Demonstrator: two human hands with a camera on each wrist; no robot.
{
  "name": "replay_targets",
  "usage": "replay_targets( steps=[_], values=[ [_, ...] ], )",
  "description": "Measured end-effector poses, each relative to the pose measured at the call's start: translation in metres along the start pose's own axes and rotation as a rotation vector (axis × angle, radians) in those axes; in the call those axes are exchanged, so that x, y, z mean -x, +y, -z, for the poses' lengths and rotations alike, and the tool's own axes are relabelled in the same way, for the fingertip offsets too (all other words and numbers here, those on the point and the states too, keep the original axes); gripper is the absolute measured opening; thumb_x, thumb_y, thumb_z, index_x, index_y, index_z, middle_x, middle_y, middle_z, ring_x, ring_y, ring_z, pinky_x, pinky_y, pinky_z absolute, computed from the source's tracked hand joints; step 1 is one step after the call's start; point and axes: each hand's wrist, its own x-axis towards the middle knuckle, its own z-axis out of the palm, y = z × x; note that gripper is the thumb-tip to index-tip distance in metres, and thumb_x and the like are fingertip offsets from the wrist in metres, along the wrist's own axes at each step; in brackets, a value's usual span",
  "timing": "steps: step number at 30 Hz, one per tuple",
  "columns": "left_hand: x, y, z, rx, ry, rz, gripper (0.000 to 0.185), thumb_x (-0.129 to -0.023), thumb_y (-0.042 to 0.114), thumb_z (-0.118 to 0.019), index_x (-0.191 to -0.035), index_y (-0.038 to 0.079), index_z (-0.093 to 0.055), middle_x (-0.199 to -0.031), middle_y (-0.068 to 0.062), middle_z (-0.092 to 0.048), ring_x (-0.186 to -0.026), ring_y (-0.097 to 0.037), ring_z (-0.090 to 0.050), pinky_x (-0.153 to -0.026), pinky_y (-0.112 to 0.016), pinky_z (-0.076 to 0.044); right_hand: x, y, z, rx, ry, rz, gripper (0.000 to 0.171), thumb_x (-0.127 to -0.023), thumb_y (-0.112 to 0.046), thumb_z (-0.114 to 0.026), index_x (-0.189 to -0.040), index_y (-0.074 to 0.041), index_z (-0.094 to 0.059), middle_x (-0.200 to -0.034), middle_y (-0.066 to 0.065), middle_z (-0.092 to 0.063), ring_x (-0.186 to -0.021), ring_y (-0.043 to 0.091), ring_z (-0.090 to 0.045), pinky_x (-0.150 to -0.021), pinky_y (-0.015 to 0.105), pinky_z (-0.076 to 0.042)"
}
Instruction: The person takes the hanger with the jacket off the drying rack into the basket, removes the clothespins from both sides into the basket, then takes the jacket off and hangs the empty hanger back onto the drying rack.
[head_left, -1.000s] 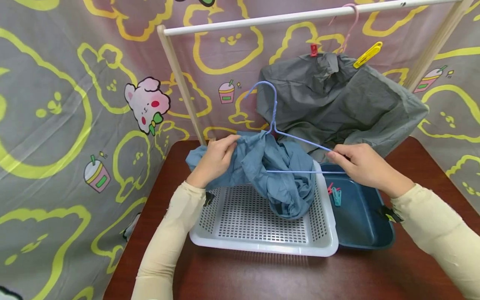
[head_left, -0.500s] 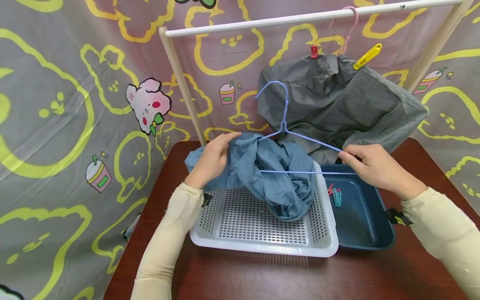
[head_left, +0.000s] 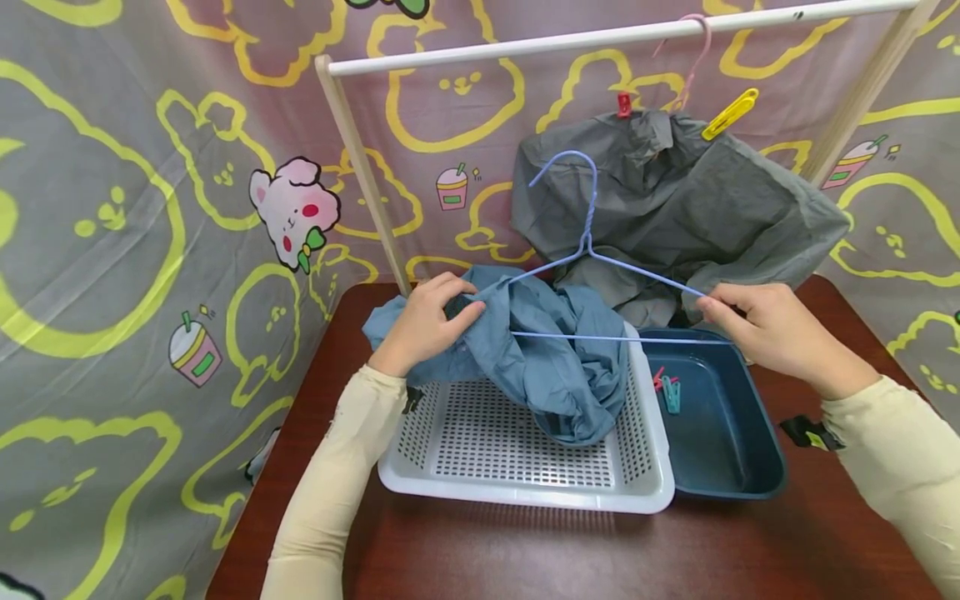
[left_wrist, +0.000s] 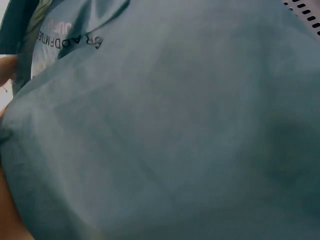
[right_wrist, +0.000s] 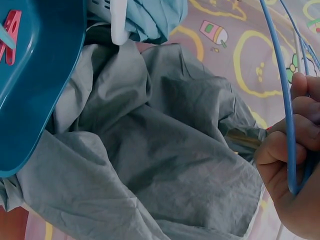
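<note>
Blue cloth (head_left: 558,367) lies bunched over the back of a white slotted basket (head_left: 525,467), part of it spilling down inside. At its left end the left hand (head_left: 427,325) has its fingers curled into the fabric and grips a fold, lifting that edge above the basket rim. In the left wrist view the same cloth (left_wrist: 165,130) fills nearly the whole picture, with a printed label near the top left corner, and only a sliver of the hand shows at the left border.

A blue wire hanger (head_left: 592,250) stands above the cloth with its hook up. Its left shoulder runs down into the fabric near the left hand, and its bottom bar crosses over the top of the bunched cloth. The right hand (head_left: 765,329) pinches the hanger's right corner, fingers curled round the wire. The right wrist view shows those fingers (right_wrist: 295,150) wrapped about the blue wire (right_wrist: 285,100).

Behind the hanger a grey cloth (head_left: 675,208) hangs from a pink hanger (head_left: 693,58) on a white rail (head_left: 600,37), held by a red peg (head_left: 622,103) and a yellow peg (head_left: 731,112). Just right of the basket, touching it, sits a dark blue tray (head_left: 720,433) with a few pegs (head_left: 667,392) in it. Both stand on a dark brown table (head_left: 525,550).
</note>
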Motion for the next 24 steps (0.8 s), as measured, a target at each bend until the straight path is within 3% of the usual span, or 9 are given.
replay_targets(
  steps=[7, 14, 19, 24],
  values=[
    [0.003, -0.002, -0.001, -0.006, -0.034, 0.048, 0.016, -0.097, 0.017, -0.056, -0.104, 0.006, -0.064, -0.1, -0.006, -0.062, -0.086, -0.018, -0.056, -0.082, -0.037, -0.042, 0.005, 0.005, 0.004, 0.024, -0.005, -0.031, 0.02, -0.093, -0.012, -0.062, -0.074, -0.016, -0.059, -0.054, -0.008, -0.038, -0.046, 0.005, -0.036, -0.045, 0.026, -0.029],
    [0.009, -0.006, 0.0, 0.061, -0.15, 0.122, 0.016, -0.101, 0.018, -0.047, -0.105, 0.01, -0.06, -0.098, -0.004, -0.062, -0.078, -0.014, -0.055, -0.07, -0.033, -0.044, 0.008, 0.01, 0.007, 0.06, 0.012, -0.013, 0.017, -0.089, -0.008, -0.066, -0.075, -0.016, -0.061, -0.056, -0.009, -0.036, -0.048, 0.004, -0.033, -0.046, 0.025, -0.028],
    [0.012, -0.009, 0.001, 0.054, -0.208, 0.178, 0.016, -0.102, 0.018, -0.043, -0.104, 0.011, -0.058, -0.086, -0.002, -0.056, -0.068, -0.015, -0.049, -0.064, -0.033, -0.041, 0.012, 0.015, 0.009, 0.072, 0.031, -0.013, 0.018, -0.087, -0.007, -0.067, -0.073, -0.016, -0.061, -0.054, -0.011, -0.037, -0.047, 0.003, -0.034, -0.046, 0.024, -0.028],
    [0.014, -0.01, 0.004, 0.029, -0.226, 0.191, 0.014, -0.102, 0.017, -0.043, -0.099, 0.011, -0.055, -0.076, -0.003, -0.048, -0.065, -0.016, -0.044, -0.062, -0.033, -0.038, 0.018, 0.021, 0.014, 0.069, 0.029, -0.029, 0.016, -0.089, -0.007, -0.066, -0.075, -0.015, -0.063, -0.054, -0.012, -0.041, -0.047, 0.003, -0.035, -0.046, 0.024, -0.028]
  ],
)
